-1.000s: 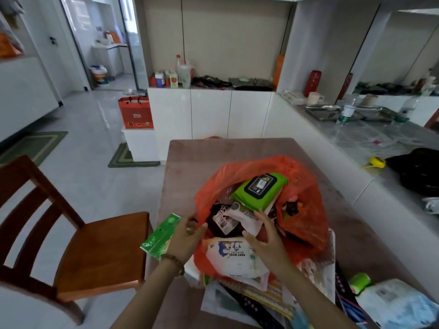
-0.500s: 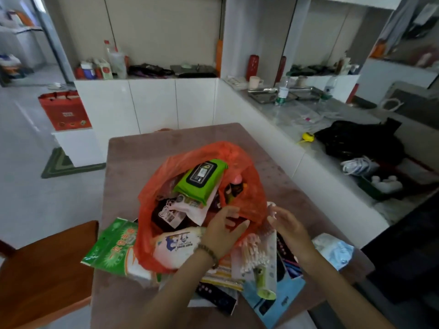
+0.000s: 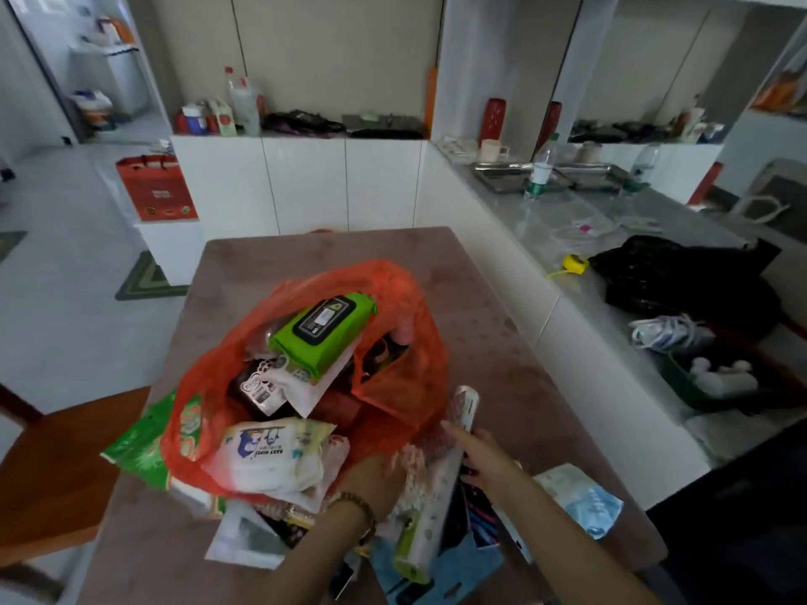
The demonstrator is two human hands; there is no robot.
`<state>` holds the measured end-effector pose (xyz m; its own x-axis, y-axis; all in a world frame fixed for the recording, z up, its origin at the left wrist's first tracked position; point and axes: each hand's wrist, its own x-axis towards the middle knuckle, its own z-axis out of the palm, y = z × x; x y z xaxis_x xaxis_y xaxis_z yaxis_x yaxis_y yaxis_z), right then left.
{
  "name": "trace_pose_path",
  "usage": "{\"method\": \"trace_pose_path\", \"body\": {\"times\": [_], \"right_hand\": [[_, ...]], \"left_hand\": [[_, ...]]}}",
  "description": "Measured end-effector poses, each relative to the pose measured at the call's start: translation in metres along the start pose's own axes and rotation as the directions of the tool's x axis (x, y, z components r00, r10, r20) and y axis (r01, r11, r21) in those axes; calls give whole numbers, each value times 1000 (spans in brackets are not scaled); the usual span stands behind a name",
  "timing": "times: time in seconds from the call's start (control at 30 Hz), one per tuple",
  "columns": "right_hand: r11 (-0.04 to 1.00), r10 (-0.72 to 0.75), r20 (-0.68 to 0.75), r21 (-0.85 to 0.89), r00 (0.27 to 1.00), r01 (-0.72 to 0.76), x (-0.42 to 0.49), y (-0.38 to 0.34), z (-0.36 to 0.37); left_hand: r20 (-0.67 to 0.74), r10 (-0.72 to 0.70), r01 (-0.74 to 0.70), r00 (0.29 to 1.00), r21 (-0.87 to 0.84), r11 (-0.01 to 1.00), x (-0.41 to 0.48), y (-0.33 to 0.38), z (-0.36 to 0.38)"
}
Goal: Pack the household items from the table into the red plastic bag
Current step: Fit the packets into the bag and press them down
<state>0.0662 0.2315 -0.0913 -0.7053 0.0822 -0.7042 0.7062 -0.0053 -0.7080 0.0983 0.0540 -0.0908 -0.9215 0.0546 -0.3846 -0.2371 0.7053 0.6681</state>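
- The red plastic bag (image 3: 406, 386) sits mid-table (image 3: 305, 259), mouth open and heaped. Overflow looks like the main risk: the green wipes pack (image 3: 325, 329) lies tilted on top of the load and could slide out if anything is pushed in beneath it.
- The baby wipes pack (image 3: 270, 458) bulges over the near rim, and a green sachet (image 3: 139, 447) juts out at the bag's left side. A nudge there would probably spill them onto the table.
- The right hand (image 3: 487, 462) grips a long clear packet (image 3: 441, 482) just beside the bag's near right edge, forefinger laid along it.
- The left hand (image 3: 377, 478) is at the packet's other edge, too blurred to tell whether it grasps or only touches.
- The packet looks stiff and slippery; forced in end first, a corner could snag or tear the film.
- The bag is thin, crinkled, translucent film. The wipes packs are soft, glossy and pillow-shaped. The table top is matte, mauve-brown.
- More flat cards and pouches (image 3: 436, 574) lie stacked close to the near edge, where a forearm could sweep them off.
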Motion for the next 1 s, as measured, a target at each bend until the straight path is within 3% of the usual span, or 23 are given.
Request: {"method": "trace_pose_path", "body": {"times": [0.17,0.37,0.5,0.7,0.8,0.87,0.93,1.0], "right_hand": [[984,180,44,-11,983,-180,32,-4,6],[986,164,59,-7,985,-164,43,4,8],[986,157,52,42,986,-159,45,14,5],[997,2,2,73,1000,-2,34,16,-6],[983,-124,-39,134,991,129,16,-2,-26],[961,-210,-50,176,976,215,-3,-20,-39],[913,-301,-47,274,952,303,-22,-41,-46],[843,-389,-4,402,921,358,-43,-60,-46]], "left_hand": [[-135,-94,106,986,80,991,5,4,25],[-122,-360,365,925,18,931,15,10,42],[-87,-413,419,906,68,905,23,3,41],[-157,-247,257,956,49,965,19,-16,42],[-148,-187,209,971,149,967,16,-16,38],[-156,-69,98,985,185,978,12,-7,28],[-139,80,-78,987,17,997,3,12,12],[-127,181,-206,975,-220,953,-10,33,-9]]}}
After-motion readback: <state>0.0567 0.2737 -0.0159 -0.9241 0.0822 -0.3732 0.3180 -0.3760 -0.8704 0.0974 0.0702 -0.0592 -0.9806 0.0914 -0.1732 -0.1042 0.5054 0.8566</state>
